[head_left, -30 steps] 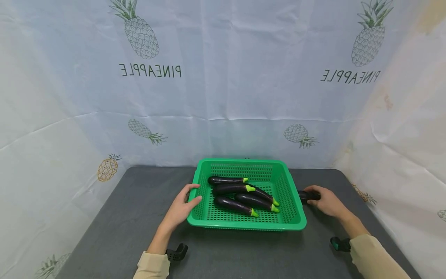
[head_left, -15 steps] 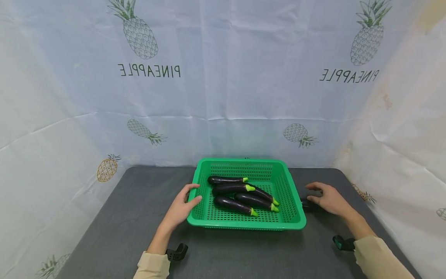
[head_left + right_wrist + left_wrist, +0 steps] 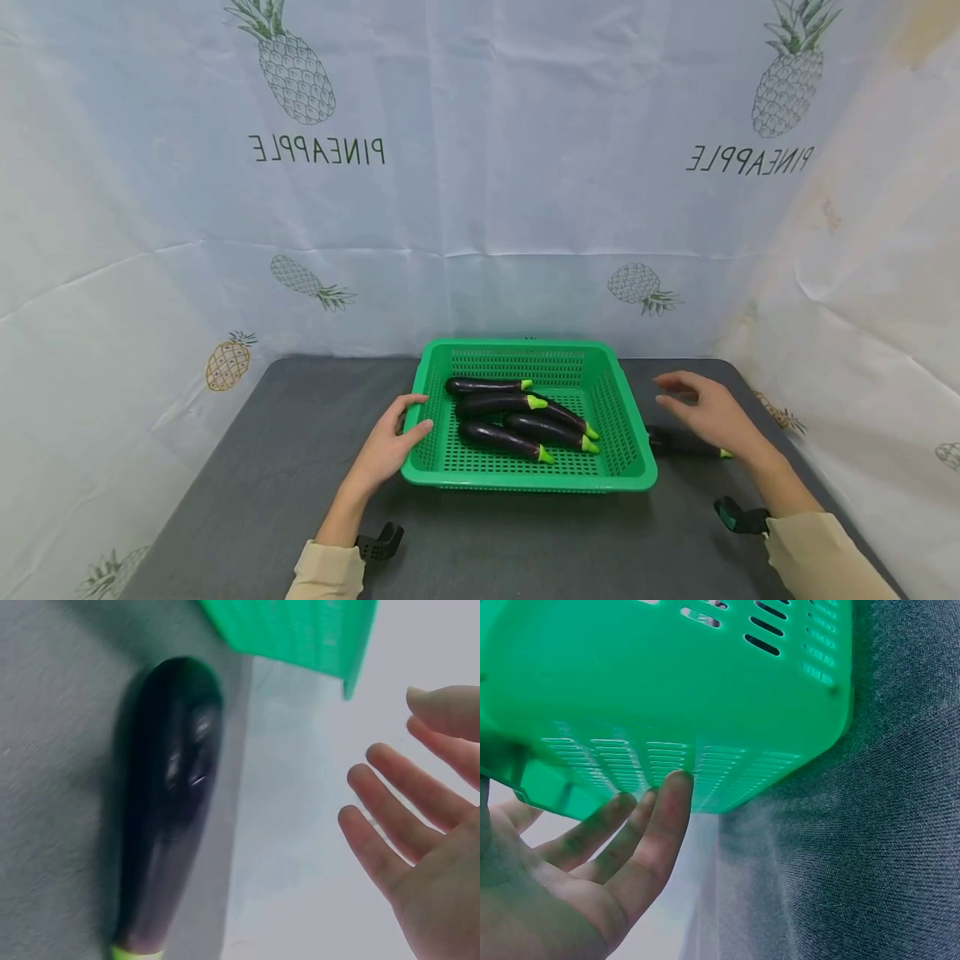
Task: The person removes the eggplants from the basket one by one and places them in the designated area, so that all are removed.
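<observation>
Beside the green basket [image 3: 633,433] on its right, the loose eggplant [image 3: 684,446] now lies on the grey table [image 3: 247,467]; the right hand [image 3: 708,414], which gripped it a second ago, has let go and lifted, fingers spread and empty. Left hand [image 3: 387,446] rests flat against the basket's left wall, fingers straight, as before; four eggplants [image 3: 501,438] sit inside, so this one looks set out.

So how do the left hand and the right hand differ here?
The left hand touches the green basket at its left rim; the right hand touches nothing. It hovers open above an eggplant lying on the table beside the basket. Both hands have relaxed, uncurled fingers.
</observation>
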Motion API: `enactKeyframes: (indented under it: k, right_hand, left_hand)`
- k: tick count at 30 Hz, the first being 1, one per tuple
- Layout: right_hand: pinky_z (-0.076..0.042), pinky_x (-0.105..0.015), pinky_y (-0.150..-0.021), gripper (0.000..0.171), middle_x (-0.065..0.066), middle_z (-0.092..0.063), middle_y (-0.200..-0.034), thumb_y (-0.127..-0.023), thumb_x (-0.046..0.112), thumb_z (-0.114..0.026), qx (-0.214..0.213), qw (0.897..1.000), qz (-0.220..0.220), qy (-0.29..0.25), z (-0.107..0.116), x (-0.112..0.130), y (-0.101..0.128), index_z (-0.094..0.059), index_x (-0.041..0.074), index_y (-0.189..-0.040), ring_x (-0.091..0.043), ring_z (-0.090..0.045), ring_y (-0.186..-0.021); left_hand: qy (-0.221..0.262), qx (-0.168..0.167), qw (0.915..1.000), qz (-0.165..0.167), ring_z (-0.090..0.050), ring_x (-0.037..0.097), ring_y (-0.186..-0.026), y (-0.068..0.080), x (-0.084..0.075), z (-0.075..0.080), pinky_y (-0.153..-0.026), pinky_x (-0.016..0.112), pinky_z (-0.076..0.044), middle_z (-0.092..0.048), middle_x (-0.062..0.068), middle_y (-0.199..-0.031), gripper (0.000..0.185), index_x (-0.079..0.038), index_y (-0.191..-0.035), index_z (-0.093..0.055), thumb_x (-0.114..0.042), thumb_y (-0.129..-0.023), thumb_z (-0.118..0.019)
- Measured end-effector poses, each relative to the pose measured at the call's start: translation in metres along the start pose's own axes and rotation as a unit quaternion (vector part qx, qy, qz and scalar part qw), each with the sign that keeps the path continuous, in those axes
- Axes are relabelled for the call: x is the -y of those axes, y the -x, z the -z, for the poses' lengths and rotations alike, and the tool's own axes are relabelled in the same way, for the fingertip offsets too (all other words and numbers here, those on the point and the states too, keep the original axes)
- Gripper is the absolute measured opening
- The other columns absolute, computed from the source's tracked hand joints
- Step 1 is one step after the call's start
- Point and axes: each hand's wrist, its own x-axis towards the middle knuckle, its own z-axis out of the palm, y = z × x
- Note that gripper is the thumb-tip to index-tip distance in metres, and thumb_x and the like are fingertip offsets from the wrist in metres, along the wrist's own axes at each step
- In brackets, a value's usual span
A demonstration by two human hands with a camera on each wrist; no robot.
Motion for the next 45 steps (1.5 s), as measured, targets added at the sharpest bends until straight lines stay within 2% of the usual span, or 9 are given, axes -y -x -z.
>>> enactKeyframes:
  k: [8,20,25,38,45]
  right_hand:
    - [-0.055,-0.053,-0.084,0.037,-0.019,-0.064,-0.127,-0.103,0.024,-0.064,-0.021,1.0,0.013,0.004,0.005,0.028,-0.001,-0.062,0.003,-0.133,-0.04,-0.064,-0.11]
    - [-0.054,-0.052,-0.087,0.036,-0.018,-0.065,-0.127,-0.103,0.024,-0.064,-0.025,0.999,0.027,-0.008,0.007,0.066,-0.001,-0.062,0.004,-0.134,-0.038,-0.065,-0.111]
    - [-0.052,-0.057,-0.089,0.038,-0.019,-0.065,-0.126,-0.103,0.024,-0.064,-0.022,0.999,0.03,-0.02,0.004,0.074,-0.002,-0.061,0.004,-0.135,-0.039,-0.065,-0.111]
    - [-0.054,-0.046,-0.086,0.038,-0.016,-0.064,-0.129,-0.104,0.026,-0.063,-0.009,0.999,0.034,-0.04,-0.005,0.09,-0.006,-0.061,0.006,-0.136,-0.034,-0.066,-0.11]
    - [-0.053,-0.051,-0.089,0.037,-0.015,-0.065,-0.128,-0.104,0.026,-0.063,-0.004,0.998,0.041,-0.049,-0.011,0.094,-0.011,-0.061,0.007,-0.135,-0.034,-0.065,-0.112]
  left_hand:
    - [-0.004,0.0,1.0,0.0,-0.056,0.034,-0.128,0.0,0.0,0.0,-0.091,0.045,-0.052,-0.052,0.016,-0.144,0.05,-0.012,-0.148,-0.048,-0.026,-0.103,-0.065]
    - [-0.007,0.009,0.9999,-0.001,-0.056,0.034,-0.128,-0.001,0.001,0.002,-0.092,0.045,-0.052,-0.051,0.016,-0.145,0.053,-0.013,-0.148,-0.047,-0.032,-0.102,-0.064]
    - [-0.015,0.009,0.9998,-0.003,-0.053,0.036,-0.131,-0.001,0.001,0.002,-0.094,0.048,-0.051,-0.048,0.017,-0.148,0.053,-0.012,-0.149,-0.046,-0.031,-0.103,-0.064]
    - [-0.03,0.008,0.9995,-0.003,-0.044,0.04,-0.14,0.0,0.0,0.003,-0.101,0.055,-0.047,-0.041,0.018,-0.155,0.051,-0.013,-0.149,-0.046,-0.029,-0.104,-0.062]
    - [-0.034,0.004,0.9994,-0.008,-0.044,0.04,-0.14,0.0,-0.002,0.001,-0.1,0.057,-0.047,-0.042,0.018,-0.154,0.051,-0.011,-0.149,-0.046,-0.027,-0.104,-0.062]
